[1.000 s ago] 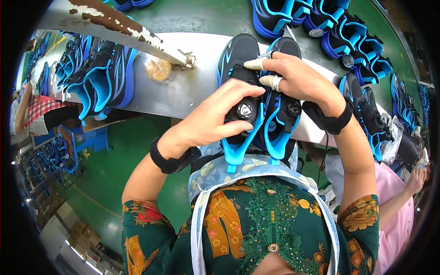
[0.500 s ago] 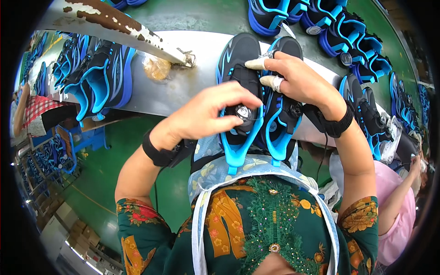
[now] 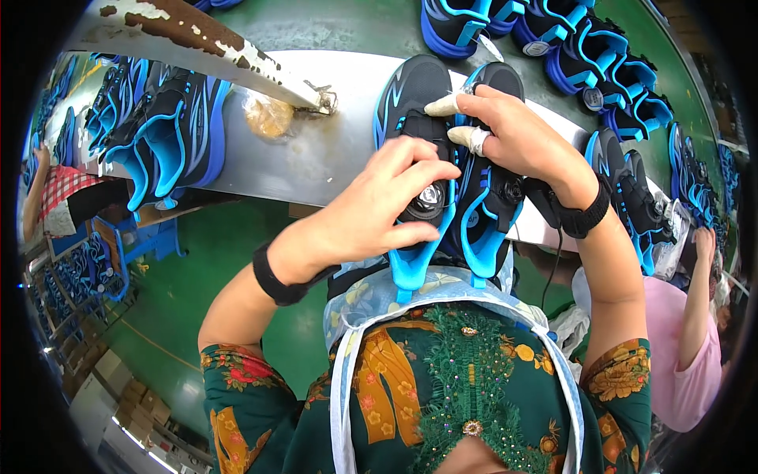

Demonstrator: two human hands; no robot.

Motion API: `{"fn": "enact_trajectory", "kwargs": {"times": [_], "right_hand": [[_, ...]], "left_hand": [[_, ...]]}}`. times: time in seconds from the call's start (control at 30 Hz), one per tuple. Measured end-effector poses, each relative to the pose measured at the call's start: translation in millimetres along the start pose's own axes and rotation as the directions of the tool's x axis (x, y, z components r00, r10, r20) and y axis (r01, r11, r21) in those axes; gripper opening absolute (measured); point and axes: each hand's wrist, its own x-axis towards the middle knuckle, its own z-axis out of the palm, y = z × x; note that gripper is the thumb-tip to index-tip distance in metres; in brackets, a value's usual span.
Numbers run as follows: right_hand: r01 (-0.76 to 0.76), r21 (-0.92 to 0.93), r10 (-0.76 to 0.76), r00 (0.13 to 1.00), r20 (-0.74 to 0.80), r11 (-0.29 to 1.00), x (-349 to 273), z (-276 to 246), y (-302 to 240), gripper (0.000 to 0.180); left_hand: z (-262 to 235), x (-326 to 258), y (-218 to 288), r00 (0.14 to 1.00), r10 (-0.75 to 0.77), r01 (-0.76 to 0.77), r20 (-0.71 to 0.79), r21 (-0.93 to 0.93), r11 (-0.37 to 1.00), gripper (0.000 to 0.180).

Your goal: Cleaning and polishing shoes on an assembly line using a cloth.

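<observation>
Two sporty shoes side by side, both hands on the case

So the pair in the middle is a black-and-blue left shoe and a matching right shoe, sitting at the near edge of a shiny metal bench. Toes point away from the person, bright blue heel collars point back at the patterned apron.

Left hand is over the left shoe, and its grip is fairly wide: thumb and index finger stand apart, with a round dial between them. Can't tell if the skin actually touches the dial. Right hand reaches in over the right shoe with pale finger covers on two fingers, one of them at the left shoe's upper. Can't tell whether that grip is pinching anything. Black bands go round both wrists.

Around them: a rusty, paint-chipped post slants down to the bench, and just beside its foot there's a yellowish lump in clear plastic. More shoes of the same kind stand on the left, another bunch fills the upper right, and a few sit right of the right hand. A co-worker in pink is over at the far right, floor is green
</observation>
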Motion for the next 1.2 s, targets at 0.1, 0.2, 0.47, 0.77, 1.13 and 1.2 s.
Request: {"fn": "enact_trajectory", "kwargs": {"times": [0.1, 0.2, 0.47, 0.77, 1.13, 1.2], "right_hand": [[0.013, -0.017, -0.013, 1.000, 0.003, 1.000, 1, 0, -3, 0.037], [0.021, 0.009, -0.021, 1.000, -0.004, 1.000, 2, 0, -4, 0.036], [0.006, 0.015, -0.007, 1.000, 0.009, 1.000, 5, -1, -4, 0.031], [0.082, 0.003, -0.081, 0.995, -0.052, 0.997, -12, -11, -2, 0.035], [-0.355, 0.373, 0.327, 0.935, 0.139, 0.857, -117, 41, -62, 0.092], [-0.313, 0.303, 0.233, 0.933, 0.273, 0.900, -112, 27, -59, 0.093]], "left_hand": [[-2, 0, -6, 0.997, -0.039, 0.045, 0.061, -0.114, 0.992, 0.045], [-15, 1, -16, 0.989, 0.007, 0.037, 0.149, -0.292, 0.956, 0.045], [-9, 2, -10, 0.997, -0.033, 0.041, 0.067, -0.119, 0.992, 0.047], [-8, -18, 7, 0.991, 0.021, -0.015, -0.128, 0.046, 0.999, 0.051], [31, -33, 44, 0.889, -0.456, 0.457, -0.046, 0.154, 0.876, 0.094], [25, -32, 24, 0.943, -0.288, 0.331, -0.165, 0.490, 0.806, 0.097]]}}
